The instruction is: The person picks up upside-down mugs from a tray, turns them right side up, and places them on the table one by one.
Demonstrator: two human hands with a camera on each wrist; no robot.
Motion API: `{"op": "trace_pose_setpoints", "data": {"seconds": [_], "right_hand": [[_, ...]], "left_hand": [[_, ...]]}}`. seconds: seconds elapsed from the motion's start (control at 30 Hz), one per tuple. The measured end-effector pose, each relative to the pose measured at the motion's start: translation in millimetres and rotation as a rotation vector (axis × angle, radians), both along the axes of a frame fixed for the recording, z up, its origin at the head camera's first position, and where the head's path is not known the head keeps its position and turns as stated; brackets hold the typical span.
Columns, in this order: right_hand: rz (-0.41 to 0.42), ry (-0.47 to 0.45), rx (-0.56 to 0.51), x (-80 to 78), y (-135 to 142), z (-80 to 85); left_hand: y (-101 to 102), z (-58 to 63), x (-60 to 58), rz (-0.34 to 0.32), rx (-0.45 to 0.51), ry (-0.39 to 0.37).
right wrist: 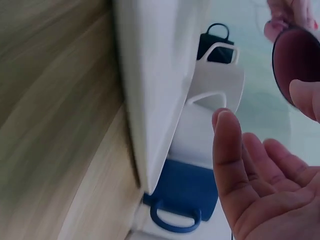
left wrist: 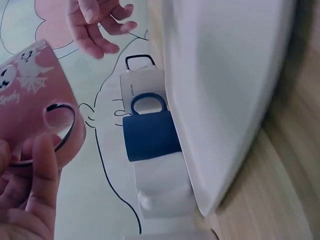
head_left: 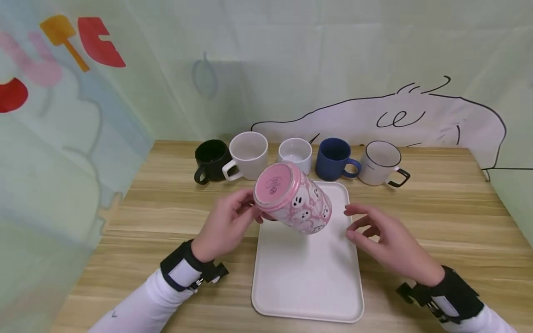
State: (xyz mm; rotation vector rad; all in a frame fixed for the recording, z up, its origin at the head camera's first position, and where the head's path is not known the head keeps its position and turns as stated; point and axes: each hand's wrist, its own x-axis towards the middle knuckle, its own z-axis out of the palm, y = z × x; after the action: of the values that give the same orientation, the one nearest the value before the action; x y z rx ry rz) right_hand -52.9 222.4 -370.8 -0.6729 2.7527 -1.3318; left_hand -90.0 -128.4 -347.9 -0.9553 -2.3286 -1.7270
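A pink mug (head_left: 308, 210) with white ghost faces is tipped on its side above the white tray (head_left: 308, 282), its pink base turned up toward the head camera. My left hand (head_left: 226, 224) grips it by the handle (left wrist: 70, 132), which has a dark edge. In the right wrist view the mug's dark round mouth (right wrist: 297, 60) faces my right side. My right hand (head_left: 389, 240) is off the tray's right edge, fingers spread and loosely bent, holding nothing. A gap separates it from the mug in the head view.
Behind the tray a row of mugs lines the wooden table's back: black (head_left: 212, 159), large white (head_left: 249, 155), smaller white (head_left: 295, 152), blue (head_left: 333, 159), and white with a black rim and handle (head_left: 380, 163). A printed cloth (head_left: 333, 60) hangs behind them.
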Motion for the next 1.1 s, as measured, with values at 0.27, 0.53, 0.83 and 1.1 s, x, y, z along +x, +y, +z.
{"op": "trace_pose_setpoints", "data": {"seconds": [0.27,0.53,0.83,1.1], "right_hand": [[0.06,-0.149,-0.246,-18.7,-21.7,5.4],[0.151,-0.316,-0.509,-35.6,-47.1,8.2],[0.14,-0.344,-0.737,-40.3,-74.5,11.2],[0.044,-0.364,-0.86,-37.5,-81.7,9.8]], "left_hand": [[25.3,-2.8,-23.1,-0.018,0.215,0.018],[47.0,-9.2,-32.6,0.006,0.345,-0.031],[67.4,-14.8,-32.4,0.018,0.46,-0.161],[78.2,-18.6,-28.2,0.025,0.519,-0.263]]}}
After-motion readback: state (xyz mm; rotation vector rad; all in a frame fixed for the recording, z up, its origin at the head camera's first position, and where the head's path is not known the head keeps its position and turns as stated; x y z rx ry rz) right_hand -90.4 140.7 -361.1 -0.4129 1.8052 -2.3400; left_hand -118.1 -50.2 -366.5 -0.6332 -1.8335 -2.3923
